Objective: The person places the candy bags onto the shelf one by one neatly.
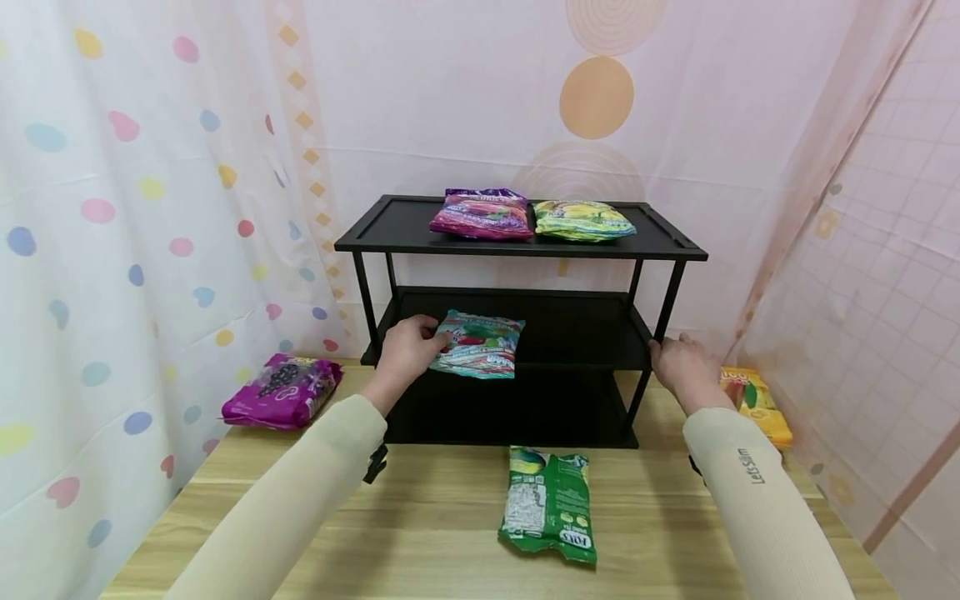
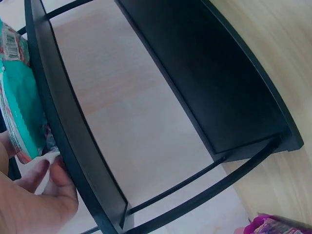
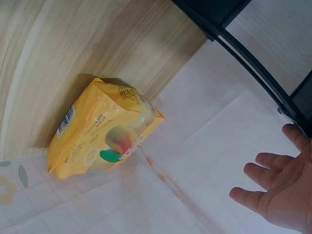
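Note:
My left hand [image 1: 408, 350] pinches the left side of a teal candy bag [image 1: 480, 343], which is in front of the middle shelf [image 1: 570, 329] of a black three-tier rack. In the left wrist view the bag [image 2: 19, 97] is beside a shelf edge, partly cut off by the frame. My right hand [image 1: 684, 367] touches the rack's right front post [image 1: 670, 300] at middle-shelf height. Seen from the right wrist, that hand [image 3: 282, 180] has its fingers spread and fairly straight, with one fingertip at the black frame.
A purple-pink candy bag [image 1: 483, 214] and a yellow-green one [image 1: 583, 221] lie on the top shelf [image 1: 405, 221]. On the wooden table [image 1: 420, 517] are a green bag [image 1: 549, 504] in front, a purple grape bag [image 1: 283, 392] at left and a yellow bag [image 1: 757, 404] at right.

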Available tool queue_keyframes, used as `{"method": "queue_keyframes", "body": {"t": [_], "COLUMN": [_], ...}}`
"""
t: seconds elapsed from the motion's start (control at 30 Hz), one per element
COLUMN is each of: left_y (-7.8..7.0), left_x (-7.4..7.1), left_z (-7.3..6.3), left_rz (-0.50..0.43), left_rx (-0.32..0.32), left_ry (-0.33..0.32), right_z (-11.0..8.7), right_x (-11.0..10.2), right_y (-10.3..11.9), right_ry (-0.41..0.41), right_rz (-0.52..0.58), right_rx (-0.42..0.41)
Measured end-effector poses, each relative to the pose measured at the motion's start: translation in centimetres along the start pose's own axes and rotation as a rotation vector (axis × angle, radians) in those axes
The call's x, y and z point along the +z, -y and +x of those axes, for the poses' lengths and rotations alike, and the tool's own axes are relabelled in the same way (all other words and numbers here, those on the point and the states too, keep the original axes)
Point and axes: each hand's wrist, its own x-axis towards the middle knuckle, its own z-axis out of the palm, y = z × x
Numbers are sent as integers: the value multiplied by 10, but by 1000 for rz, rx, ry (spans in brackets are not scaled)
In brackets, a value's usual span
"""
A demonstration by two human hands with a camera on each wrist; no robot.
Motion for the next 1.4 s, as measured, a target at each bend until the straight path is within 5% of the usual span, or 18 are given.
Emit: {"method": "queue_keyframes", "body": {"t": [0.27,0.67,0.87,1.17,1.4], "left_y": [1,2,5,7,11], "left_x": [7,15,23,31,35], "left_z": [-11,-31,-35,-42,-44], "left_rz": [43,378,459,564,616], "left_rx": [149,729,931,1118,1130], "left_ry": [-89,-238,-305,-345,-369], "right_z": [0,-2,-3,-3,-4], "right_x": [2,0,1,-1,-2], "right_y": [-1,-1,1,1,1], "right_ry": [-1,-17,-15,-8,-10], "right_rz": [23,20,26,15,17], "right_rx": [-8,-20,-10,-11,-22]}}
